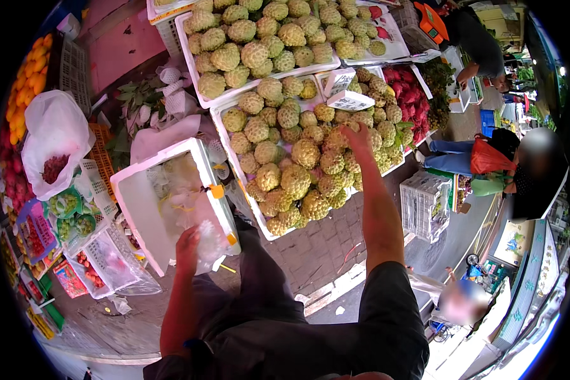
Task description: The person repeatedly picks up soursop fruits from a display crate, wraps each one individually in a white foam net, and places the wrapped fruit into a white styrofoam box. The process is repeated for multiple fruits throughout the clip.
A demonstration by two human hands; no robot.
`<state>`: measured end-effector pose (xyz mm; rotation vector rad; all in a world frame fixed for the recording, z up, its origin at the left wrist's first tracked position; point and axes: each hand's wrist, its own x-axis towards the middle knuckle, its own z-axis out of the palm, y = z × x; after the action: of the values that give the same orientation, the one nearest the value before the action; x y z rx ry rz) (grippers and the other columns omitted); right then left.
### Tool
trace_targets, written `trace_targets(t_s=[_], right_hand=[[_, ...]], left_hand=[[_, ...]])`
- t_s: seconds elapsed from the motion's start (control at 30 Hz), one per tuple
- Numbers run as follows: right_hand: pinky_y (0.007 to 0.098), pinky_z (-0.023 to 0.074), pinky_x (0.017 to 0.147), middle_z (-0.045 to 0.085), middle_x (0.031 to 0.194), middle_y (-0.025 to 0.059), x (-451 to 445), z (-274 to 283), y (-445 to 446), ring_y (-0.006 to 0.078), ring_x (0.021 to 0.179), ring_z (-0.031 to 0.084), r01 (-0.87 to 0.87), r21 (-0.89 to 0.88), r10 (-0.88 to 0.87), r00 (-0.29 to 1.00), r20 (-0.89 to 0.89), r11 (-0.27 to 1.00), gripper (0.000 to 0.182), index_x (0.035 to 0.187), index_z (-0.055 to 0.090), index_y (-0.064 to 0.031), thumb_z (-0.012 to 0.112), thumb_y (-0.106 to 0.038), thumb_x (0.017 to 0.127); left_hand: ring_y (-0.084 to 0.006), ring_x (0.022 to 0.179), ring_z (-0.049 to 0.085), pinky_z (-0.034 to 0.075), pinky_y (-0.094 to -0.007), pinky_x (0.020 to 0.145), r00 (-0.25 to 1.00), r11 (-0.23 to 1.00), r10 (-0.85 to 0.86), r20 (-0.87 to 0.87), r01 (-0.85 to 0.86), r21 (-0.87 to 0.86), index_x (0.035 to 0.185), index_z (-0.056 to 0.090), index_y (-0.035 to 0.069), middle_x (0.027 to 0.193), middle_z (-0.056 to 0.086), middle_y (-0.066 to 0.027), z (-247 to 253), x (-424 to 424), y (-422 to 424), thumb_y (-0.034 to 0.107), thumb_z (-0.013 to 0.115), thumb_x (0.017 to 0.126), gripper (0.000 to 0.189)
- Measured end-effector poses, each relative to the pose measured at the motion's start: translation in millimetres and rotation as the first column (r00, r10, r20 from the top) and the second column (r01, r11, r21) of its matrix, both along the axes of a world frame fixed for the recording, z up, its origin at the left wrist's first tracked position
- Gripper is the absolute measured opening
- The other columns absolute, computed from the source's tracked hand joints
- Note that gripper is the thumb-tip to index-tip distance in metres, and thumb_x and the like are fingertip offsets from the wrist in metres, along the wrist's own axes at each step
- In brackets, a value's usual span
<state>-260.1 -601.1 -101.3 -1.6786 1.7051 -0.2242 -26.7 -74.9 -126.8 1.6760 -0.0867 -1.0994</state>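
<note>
Green custard apples [294,180] are heaped in a white foam box [235,166] before me. My right hand [358,137] reaches over the heap, its fingers on a custard apple [336,138]; whether they grip it cannot be told. On the left, my left hand [188,244] holds a white foam net or thin plastic wrap [210,244] at the near edge of an open foam box [152,218]. Crumpled clear plastic and netting lie inside that box. Two handwritten signs [350,100] stand on the fruit at the far side.
Another foam tray of custard apples [254,52] lies beyond. Red dragon fruit [406,95] is at the right. A plastic bag of grapes [54,166] and baskets of fruit fill the left. Stacked crates [425,204] stand on the right, near a person with a red bag [487,156].
</note>
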Motion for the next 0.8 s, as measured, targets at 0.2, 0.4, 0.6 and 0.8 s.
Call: trace_targets(t_s=[0.2,0.4,0.6,0.8], right_hand=[[0.0456,0.0443,0.091,0.055,0.122,0.0291,25,-57,-55,0.0385,0.112,0.056,-0.216,0.007,0.199,0.885,-0.421,0.976,0.088,0.13,0.045,0.0067,0.074,-0.05,0.069],[0.0476,0.0438,0.093,0.057,0.12,0.0286,31,-62,-45,0.04,0.113,0.056,-0.145,-0.069,0.099,0.887,-0.452,0.987,0.08,0.124,0.052,0.0054,0.069,-0.054,0.073],[0.0478,0.0455,0.088,0.058,0.116,0.0275,-6,-47,-4,0.0417,0.106,0.057,-0.217,-0.371,0.1,0.945,-0.311,0.903,0.062,0.12,0.055,0.0033,0.065,-0.045,0.082],[0.0383,0.0484,0.085,0.063,0.108,0.0196,-8,-11,143,0.0311,0.097,0.061,-0.219,-0.247,0.254,0.96,0.119,0.944,0.032,0.112,0.06,0.0042,0.064,-0.016,0.087]], left_hand=[[-0.0104,0.081,0.057,0.047,-0.0246,0.071,0.966,0.931,0.249,-0.076,-0.217,0.292,0.113,0.061,-0.001,0.093,0.064,-0.0035,-19,2,81,0.03,0.058,0.095,0.036],[-0.0107,0.083,0.057,0.047,-0.0258,0.073,0.955,0.9,0.274,-0.109,-0.216,0.378,0.112,0.062,0.0,0.095,0.064,-0.0027,-37,-14,99,0.033,0.057,0.095,0.038],[-0.0114,0.088,0.057,0.046,-0.0264,0.077,0.958,0.928,0.253,-0.134,-0.201,0.315,0.113,0.062,-0.001,0.098,0.064,-0.0033,-28,-9,65,0.032,0.058,0.094,0.038],[-0.0121,0.091,0.057,0.046,-0.0263,0.079,0.957,0.926,0.285,-0.046,-0.263,0.27,0.114,0.062,0.002,0.099,0.064,-0.0049,-52,2,81,0.025,0.062,0.092,0.031]])
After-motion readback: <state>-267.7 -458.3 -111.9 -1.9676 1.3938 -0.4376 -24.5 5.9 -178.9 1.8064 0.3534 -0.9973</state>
